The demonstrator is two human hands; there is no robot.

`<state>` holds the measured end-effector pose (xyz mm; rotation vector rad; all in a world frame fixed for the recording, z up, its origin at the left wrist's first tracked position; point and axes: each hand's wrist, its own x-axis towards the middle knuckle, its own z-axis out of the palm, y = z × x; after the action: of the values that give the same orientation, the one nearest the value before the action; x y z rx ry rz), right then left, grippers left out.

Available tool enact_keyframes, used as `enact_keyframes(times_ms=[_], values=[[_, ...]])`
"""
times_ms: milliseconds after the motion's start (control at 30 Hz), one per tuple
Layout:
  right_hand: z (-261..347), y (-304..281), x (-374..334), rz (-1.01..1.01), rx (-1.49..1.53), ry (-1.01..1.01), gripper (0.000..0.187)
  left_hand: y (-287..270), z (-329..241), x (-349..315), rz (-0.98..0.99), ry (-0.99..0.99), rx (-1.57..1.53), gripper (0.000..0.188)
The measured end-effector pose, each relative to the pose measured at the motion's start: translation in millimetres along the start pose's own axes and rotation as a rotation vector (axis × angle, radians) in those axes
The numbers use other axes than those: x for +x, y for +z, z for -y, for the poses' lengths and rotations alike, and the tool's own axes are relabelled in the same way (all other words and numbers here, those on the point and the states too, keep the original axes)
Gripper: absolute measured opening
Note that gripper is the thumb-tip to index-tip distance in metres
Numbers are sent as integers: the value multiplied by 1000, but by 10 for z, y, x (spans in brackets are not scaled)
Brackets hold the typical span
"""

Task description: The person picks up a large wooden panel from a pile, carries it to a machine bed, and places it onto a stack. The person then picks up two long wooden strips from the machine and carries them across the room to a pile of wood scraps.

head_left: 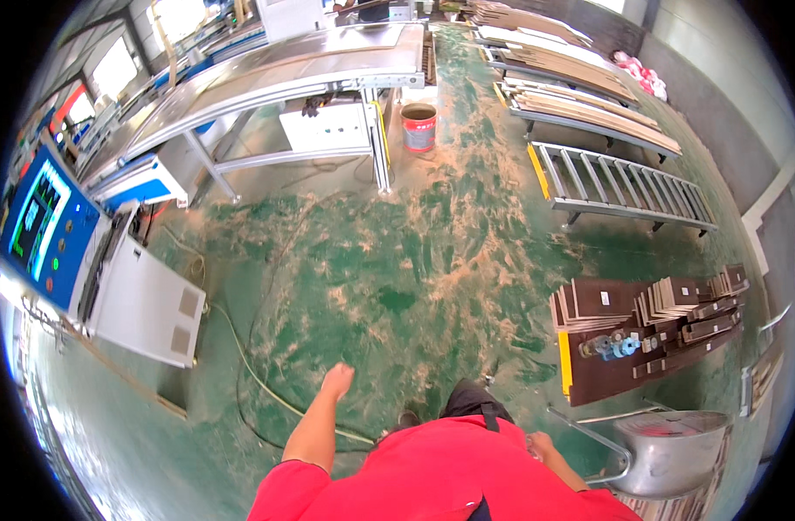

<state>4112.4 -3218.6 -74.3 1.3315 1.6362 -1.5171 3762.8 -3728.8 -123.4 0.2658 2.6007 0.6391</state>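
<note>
Workshop with dusty green floor [397, 300], left hand [338, 380] with grip together near pale floor hose [252, 372], right hand [541, 445] beside red shirt [432, 469], its grip cannot be told, metal tub [675, 456] rightward

1. At our left we see a blue control panel [46, 230] with a lit screen, joined to a white cabinet [146, 300].
2. Ahead of us, a long tabletop [285, 65] stands on a metal frame, a white box [328, 126] beneath it.
3. Just beside its near corner we find a red bucket [418, 130].
4. To our right lie a roller conveyor [623, 187] and, beyond it, stacked boards [588, 108].
5. Nearer us, brown panels [601, 300] stand in rows.
6. We see tan dust over the green floor [397, 300].
</note>
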Motion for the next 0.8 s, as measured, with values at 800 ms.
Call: enact_keyframes(times_ms=[800], values=[[7662,-1034,3542,-143,237,-441,14,-975,-1872,5854,313,14,-17,37]])
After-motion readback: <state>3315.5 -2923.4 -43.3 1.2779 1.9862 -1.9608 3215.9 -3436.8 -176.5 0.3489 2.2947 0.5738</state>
